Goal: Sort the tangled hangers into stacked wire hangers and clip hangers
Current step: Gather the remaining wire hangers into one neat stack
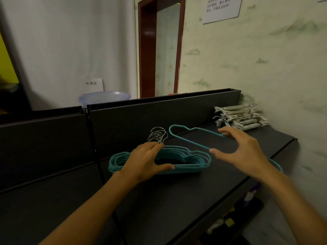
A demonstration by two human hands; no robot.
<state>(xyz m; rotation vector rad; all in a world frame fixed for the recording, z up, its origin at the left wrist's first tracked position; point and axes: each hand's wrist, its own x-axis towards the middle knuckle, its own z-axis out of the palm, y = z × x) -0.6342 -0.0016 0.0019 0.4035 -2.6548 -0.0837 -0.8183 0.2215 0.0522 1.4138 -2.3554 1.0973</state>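
Your left hand point(145, 159) rests on the stack of teal coated wire hangers point(187, 159) on the dark shelf top point(194, 191), fingers straight over the top bar, thumb on the lower. Your right hand point(242, 147) hovers with fingers spread, fingertips touching the loose teal wire hanger point(187, 137) just beyond. Square its silver hook with the stacked hooks point(158, 137) before setting it down. Farthest back, the white clip hangers point(242, 116) sit piled against the wall; a pale blue plastic basin point(104, 98) shows beyond the partition, contents hidden.

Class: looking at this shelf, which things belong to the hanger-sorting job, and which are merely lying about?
Job:
stack of teal wire hangers
single teal wire hanger
pile of white clip hangers
left hand
right hand

Lying about:
translucent blue plastic basin
white paper notice
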